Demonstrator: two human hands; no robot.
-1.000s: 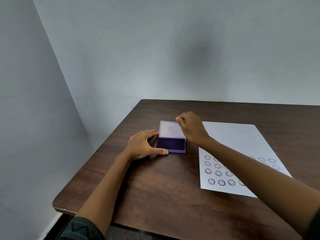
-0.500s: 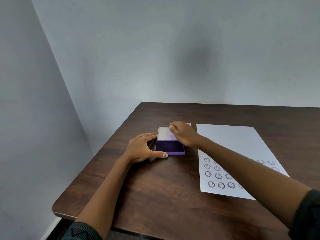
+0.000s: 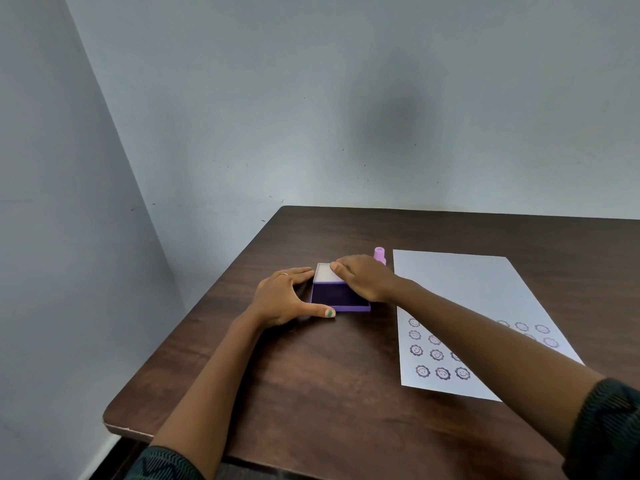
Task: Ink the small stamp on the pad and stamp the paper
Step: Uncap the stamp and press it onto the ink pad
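A purple ink pad [image 3: 337, 298] lies on the dark wooden table [image 3: 311, 375], its dark pad showing and its pale lid [image 3: 327, 273] folded back at the far side. My left hand [image 3: 287, 297] steadies the pad's left side, thumb along its front edge. My right hand [image 3: 363, 277] rests on the lid with its fingers over the top. A small pink stamp [image 3: 380, 255] stands upright just behind my right hand, untouched. The white paper [image 3: 464, 299] lies to the right, with several rows of smiley flower prints on its near half.
Grey walls meet in a corner behind and left of the table. The table's left edge and near left corner [image 3: 110, 424] are close to my left forearm. My right forearm crosses the paper's near left part.
The lid has swung further back and lower under my right hand. The pink stamp now shows behind that hand. My left hand has kept its hold on the pad.
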